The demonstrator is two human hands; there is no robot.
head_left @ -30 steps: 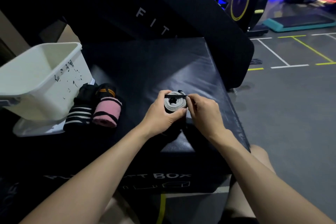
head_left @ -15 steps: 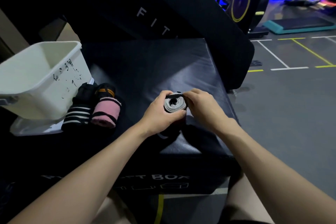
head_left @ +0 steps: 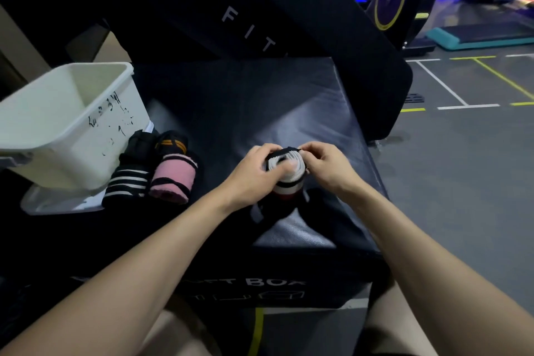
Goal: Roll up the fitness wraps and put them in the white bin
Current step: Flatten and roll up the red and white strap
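Head view shows both hands over the black padded box (head_left: 289, 101), which serves as the surface. The left hand (head_left: 248, 176) has its grip curled round a rolled white-and-black wrap (head_left: 289, 173), while the right hand (head_left: 326, 165) pinches the roll's upper edge. Three more rolled wraps (head_left: 156, 170) lie just beside the white bin (head_left: 57, 136), which stands at the surface's left side.

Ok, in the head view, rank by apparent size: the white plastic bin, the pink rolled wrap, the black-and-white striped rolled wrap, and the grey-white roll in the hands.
1. White plastic bin, clearly largest.
2. Pink rolled wrap and black-and-white striped rolled wrap: alike, no ranking.
3. Grey-white roll: partly hidden by both hands, so unsure.
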